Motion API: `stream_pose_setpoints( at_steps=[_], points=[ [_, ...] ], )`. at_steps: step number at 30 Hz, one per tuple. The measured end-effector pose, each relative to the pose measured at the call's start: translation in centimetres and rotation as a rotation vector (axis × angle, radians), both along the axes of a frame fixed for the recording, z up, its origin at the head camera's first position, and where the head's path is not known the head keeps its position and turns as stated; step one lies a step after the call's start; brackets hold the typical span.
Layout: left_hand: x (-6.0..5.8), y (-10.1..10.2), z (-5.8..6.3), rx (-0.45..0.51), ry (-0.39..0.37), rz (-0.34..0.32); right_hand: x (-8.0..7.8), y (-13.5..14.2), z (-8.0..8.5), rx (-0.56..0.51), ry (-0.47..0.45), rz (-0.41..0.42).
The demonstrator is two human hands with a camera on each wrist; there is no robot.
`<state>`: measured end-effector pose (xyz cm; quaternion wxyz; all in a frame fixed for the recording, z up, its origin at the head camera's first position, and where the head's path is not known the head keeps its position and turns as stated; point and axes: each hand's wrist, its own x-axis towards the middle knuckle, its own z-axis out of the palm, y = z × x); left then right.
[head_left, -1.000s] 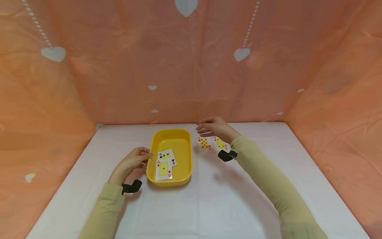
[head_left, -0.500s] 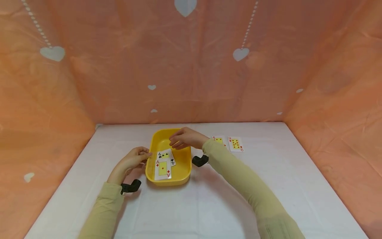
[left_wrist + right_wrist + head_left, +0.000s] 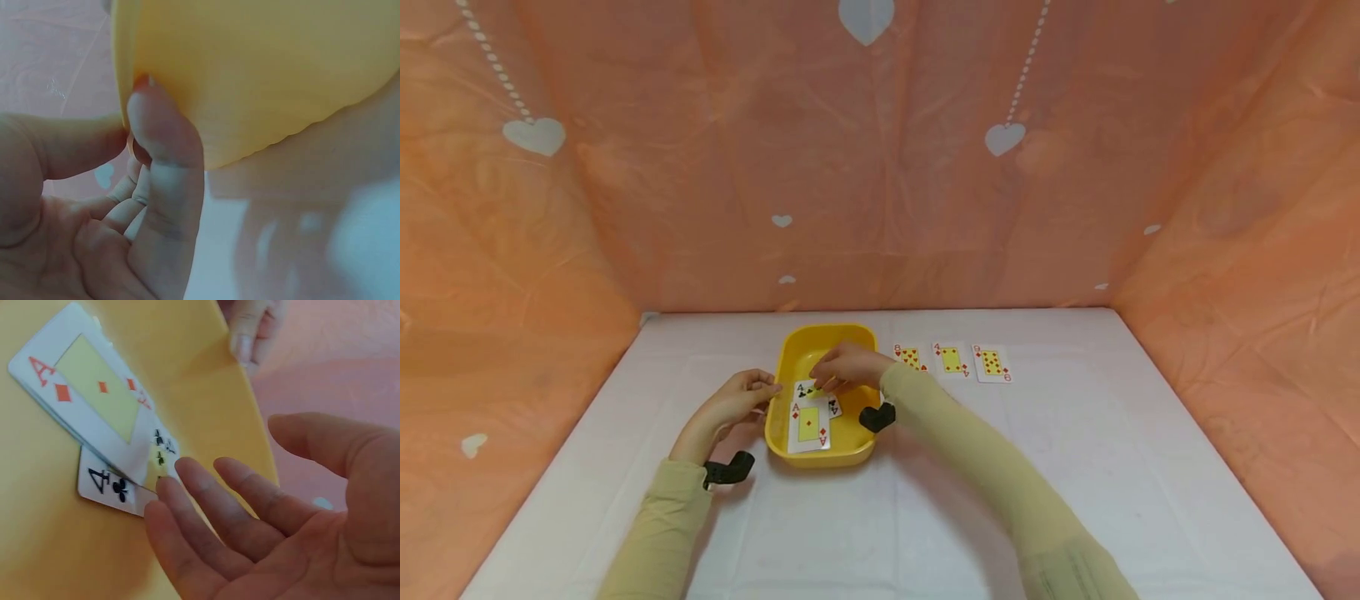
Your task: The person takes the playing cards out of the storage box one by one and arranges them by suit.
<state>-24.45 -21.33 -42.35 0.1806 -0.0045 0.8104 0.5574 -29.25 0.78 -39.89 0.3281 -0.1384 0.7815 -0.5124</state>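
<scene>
The tray [image 3: 855, 429] is yellow, the backdrop [image 3: 925, 200] heart-patterned.

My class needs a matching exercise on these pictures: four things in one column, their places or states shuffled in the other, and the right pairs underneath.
Things
1. Left hand
2. Ace of diamonds
3. Four of diamonds
4. Nine of diamonds

Places and states
A. Rightmost of the three cards on the white table
B. Pinching the rim of the yellow tray
C. Middle of the three cards on the table
D. Partly covering the four of clubs

Right pairs: 1-B, 2-D, 3-C, 4-A
</scene>
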Motion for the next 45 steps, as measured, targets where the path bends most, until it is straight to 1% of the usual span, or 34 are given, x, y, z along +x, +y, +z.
stream_pose_setpoints(
  at_steps=[3,8,12,17,21,24,28,30,32,38,41,42,45],
  points=[
    [0.0,-0.1,-0.1,0.004,0.001,-0.009,0.1,-0.2,-0.4,0.051,0.037,0.038],
    [0.0,-0.2,-0.2,0.016,0.005,-0.018,-0.1,-0.4,-1.0,0.142,0.103,0.113],
    [0.0,-0.1,-0.1,0.017,0.001,-0.01,-0.3,-0.6,-1.1,0.166,0.115,0.156],
    [-0.2,0.0,-0.2,0.012,0.008,-0.015,-0.3,-0.8,-1.2,0.169,0.109,0.181],
    [-0.1,-0.1,-0.1,0.0,0.009,-0.007,-0.2,-1.0,-1.4,0.175,0.106,0.181],
    [0.1,-0.1,0.0,0.009,0.012,-0.025,-0.1,-1.1,-1.4,0.195,0.11,0.174],
    [0.3,-0.2,0.2,0.027,0.023,-0.051,0.1,-1.1,-1.3,0.245,0.143,0.159],
    [0.3,-0.2,0.2,0.026,0.024,-0.047,0.1,-1.1,-1.3,0.264,0.15,0.149],
    [0.2,-0.1,0.0,0.017,0.016,-0.028,0.0,-1.1,-1.3,0.275,0.158,0.148],
    [0.0,-0.1,-0.2,-0.011,0.014,-0.014,0.0,-0.9,-1.2,0.268,0.144,0.164],
    [0.1,-0.1,-0.1,-0.013,0.013,-0.015,0.0,-0.9,-1.1,0.27,0.136,0.144],
    [0.1,0.0,0.0,-0.013,0.011,-0.007,0.0,-0.9,-1.1,0.271,0.138,0.131],
    [0.0,0.0,-0.1,-0.012,0.018,-0.012,0.0,-0.9,-1.0,0.293,0.147,0.08]
  ],
)
